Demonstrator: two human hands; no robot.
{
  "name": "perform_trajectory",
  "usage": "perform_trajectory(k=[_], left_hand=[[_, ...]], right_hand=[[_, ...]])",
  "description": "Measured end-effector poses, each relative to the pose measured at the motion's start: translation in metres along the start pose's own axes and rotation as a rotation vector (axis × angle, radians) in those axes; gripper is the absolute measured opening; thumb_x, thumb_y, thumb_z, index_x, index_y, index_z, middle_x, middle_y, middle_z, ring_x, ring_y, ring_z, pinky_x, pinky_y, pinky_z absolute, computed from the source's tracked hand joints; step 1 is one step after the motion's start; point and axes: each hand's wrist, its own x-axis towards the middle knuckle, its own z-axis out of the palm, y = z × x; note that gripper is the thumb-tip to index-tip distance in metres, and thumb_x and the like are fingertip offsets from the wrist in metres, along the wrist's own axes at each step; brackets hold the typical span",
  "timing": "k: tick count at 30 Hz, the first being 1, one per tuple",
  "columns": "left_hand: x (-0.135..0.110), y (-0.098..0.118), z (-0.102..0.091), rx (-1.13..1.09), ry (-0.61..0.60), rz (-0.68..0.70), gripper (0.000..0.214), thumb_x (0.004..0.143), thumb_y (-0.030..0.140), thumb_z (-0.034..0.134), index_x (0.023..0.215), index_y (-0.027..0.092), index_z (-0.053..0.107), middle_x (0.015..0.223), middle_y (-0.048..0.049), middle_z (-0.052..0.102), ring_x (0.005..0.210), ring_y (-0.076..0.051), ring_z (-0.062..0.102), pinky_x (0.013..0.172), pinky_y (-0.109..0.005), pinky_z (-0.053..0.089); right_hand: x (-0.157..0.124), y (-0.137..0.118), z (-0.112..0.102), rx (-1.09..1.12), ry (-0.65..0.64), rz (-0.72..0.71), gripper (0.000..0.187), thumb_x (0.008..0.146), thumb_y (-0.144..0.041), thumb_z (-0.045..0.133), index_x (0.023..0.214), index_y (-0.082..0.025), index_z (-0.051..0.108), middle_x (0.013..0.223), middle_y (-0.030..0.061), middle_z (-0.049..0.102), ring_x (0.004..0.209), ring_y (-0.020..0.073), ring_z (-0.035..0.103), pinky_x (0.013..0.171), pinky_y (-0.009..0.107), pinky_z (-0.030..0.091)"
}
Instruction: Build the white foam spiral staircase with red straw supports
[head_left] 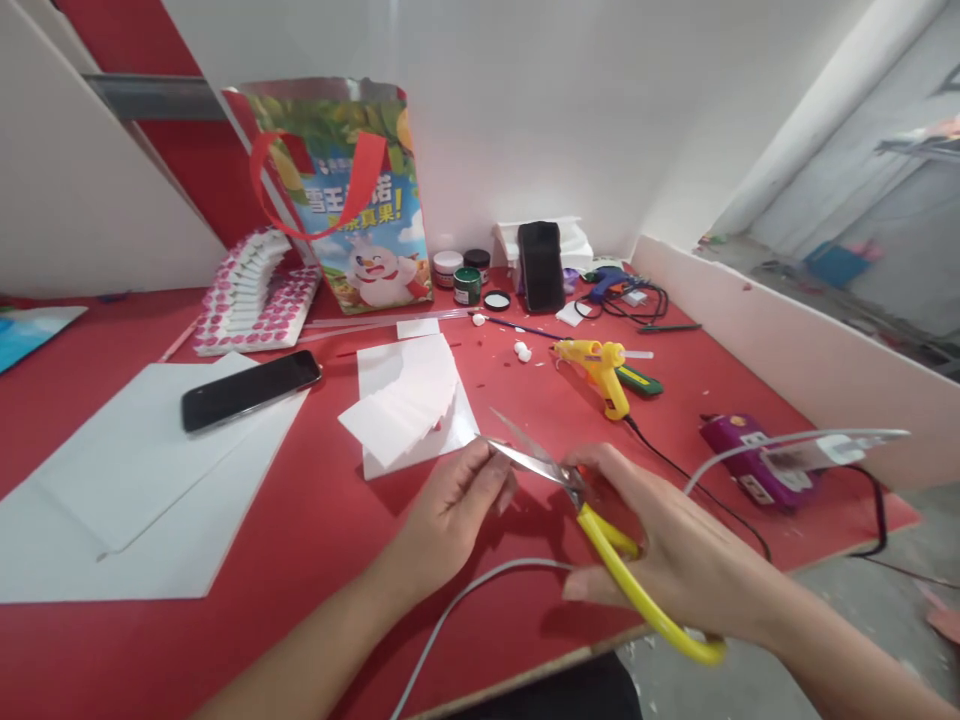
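Scissors [598, 536] before glue gun [596, 370], bag [375, 215] behind (phone [251, 390] on sheet [112, 470], left)

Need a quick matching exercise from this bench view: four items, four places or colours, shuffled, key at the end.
Column 1
1. Scissors
2. Glue gun
3. Power strip
4. Phone at the left

Column 2
A. Purple
B. Lying flat, partly on white sheets
C. In the right hand
D. Beside the green cutter

Pairs: 1-C, 2-D, 3-A, 4-B
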Motion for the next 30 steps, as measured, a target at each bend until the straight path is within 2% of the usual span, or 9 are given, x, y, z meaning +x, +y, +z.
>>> perform_trajectory(k=[2,6,11,15,22,25,30], left_hand=[[-0.003,-0.006,0.000,0.029,0.002,0.000,0.035,0.104,0.046,0.044,0.082,0.020,0.052,0.076,0.0025,0.048,0.072,-0.014,0.044,0.074,-0.028,0.038],[-0.007,-0.013,-0.002,0.025,0.080,-0.075,0.029,0.101,0.049,0.049,0.099,0.021,0.057,0.082,0.0014,0.055,0.079,-0.016,0.051,0.079,-0.029,0.043],[-0.004,-0.005,-0.003,0.068,0.010,-0.005,0.034,0.104,0.044,0.046,0.080,0.021,0.052,0.075,0.0031,0.048,0.070,-0.013,0.045,0.069,-0.025,0.041],[-0.004,-0.001,-0.003,0.116,0.018,0.018,0.032,0.104,0.041,0.046,0.080,0.021,0.053,0.075,0.0027,0.048,0.071,-0.013,0.046,0.069,-0.025,0.042],[-0.004,-0.001,-0.001,0.138,0.035,0.039,0.029,0.104,0.037,0.046,0.080,0.021,0.052,0.076,0.0024,0.048,0.071,-0.013,0.047,0.070,-0.025,0.042],[-0.004,0.000,-0.002,0.128,0.008,0.036,0.030,0.104,0.038,0.045,0.080,0.021,0.052,0.074,0.0026,0.046,0.070,-0.014,0.046,0.068,-0.025,0.042],[-0.002,0.000,-0.004,0.178,-0.010,0.019,0.031,0.103,0.039,0.046,0.081,0.020,0.055,0.077,0.0008,0.052,0.073,-0.014,0.049,0.070,-0.026,0.043]], right_hand=[[0.003,-0.002,0.003,-0.038,-0.005,-0.011,0.067,0.071,-0.060,0.083,0.117,-0.021,0.052,0.100,0.0058,0.068,0.085,0.0220,0.065,0.077,0.032,0.051],[0.009,-0.004,0.004,-0.078,-0.017,-0.022,0.070,0.069,-0.058,0.085,0.119,-0.021,0.053,0.108,0.0090,0.068,0.091,0.0236,0.066,0.080,0.033,0.051],[0.009,-0.003,0.002,-0.095,-0.003,-0.076,0.066,0.068,-0.053,0.086,0.116,-0.020,0.055,0.104,0.0068,0.068,0.086,0.0210,0.065,0.076,0.030,0.050],[0.007,-0.001,0.004,-0.090,0.015,-0.100,0.067,0.067,-0.052,0.088,0.116,-0.020,0.055,0.099,0.0044,0.068,0.082,0.0190,0.063,0.072,0.028,0.048],[0.006,0.002,0.006,-0.036,0.015,-0.097,0.064,0.072,-0.057,0.083,0.116,-0.020,0.054,0.097,0.0033,0.067,0.076,0.0157,0.059,0.069,0.026,0.047],[0.006,0.003,0.008,-0.010,0.031,-0.110,0.063,0.072,-0.057,0.083,0.115,-0.020,0.055,0.094,0.0024,0.065,0.072,0.0138,0.055,0.066,0.025,0.045],[0.006,0.005,0.008,0.086,0.003,-0.085,0.053,0.076,-0.055,0.081,0.105,-0.019,0.056,0.072,-0.0053,0.053,0.060,0.0097,0.040,0.055,0.022,0.035]])
